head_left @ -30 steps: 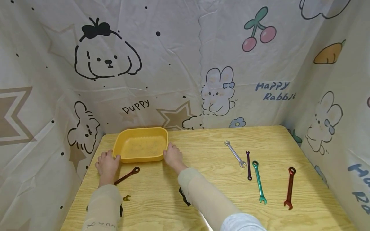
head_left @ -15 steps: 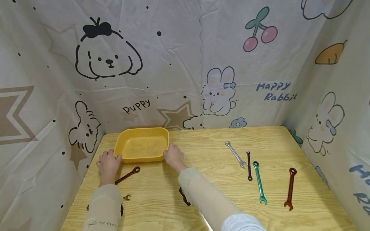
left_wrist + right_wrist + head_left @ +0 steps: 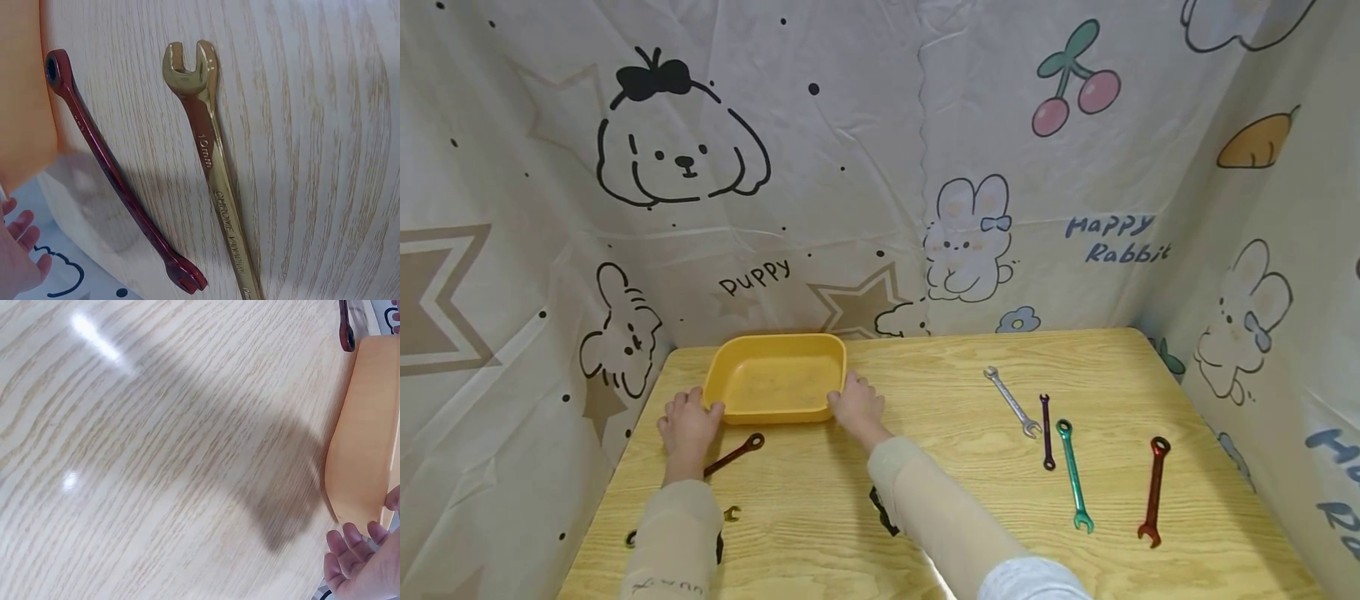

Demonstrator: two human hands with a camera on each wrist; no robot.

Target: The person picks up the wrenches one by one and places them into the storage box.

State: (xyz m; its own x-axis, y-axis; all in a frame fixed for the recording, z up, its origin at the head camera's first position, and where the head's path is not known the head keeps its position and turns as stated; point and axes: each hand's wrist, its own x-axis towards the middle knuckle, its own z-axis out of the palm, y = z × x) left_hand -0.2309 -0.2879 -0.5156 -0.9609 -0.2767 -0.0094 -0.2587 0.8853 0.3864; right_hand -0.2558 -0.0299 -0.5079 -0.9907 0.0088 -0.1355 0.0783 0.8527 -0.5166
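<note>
A shallow yellow plastic basin (image 3: 775, 416) sits at the back left of the table. At its front left corner my left hand (image 3: 688, 423) grips it, thumb toward the front wall and fingers along the outer side. My right hand (image 3: 857, 408) holds the opposite end; in the right wrist view the thumb is on the rim and the fingers are bent against the outside. Just in front of the basin lies a dark red combination wrench (image 3: 119, 181). Beside that is a gold wrench (image 3: 215, 169) marked 10mm, partly hidden by my left forearm in the head view.
Toward the right of the wooden table (image 3: 955, 467) lie a silver open-end wrench (image 3: 1011, 402), a small purple wrench (image 3: 1047, 433), a green combination wrench (image 3: 1073, 479) and a red one (image 3: 1154, 492). Printed fabric (image 3: 850, 108) encloses the back and sides.
The basin has shifted a little to the right, with both hands moving along with it. The wrenches stay where they were.
</note>
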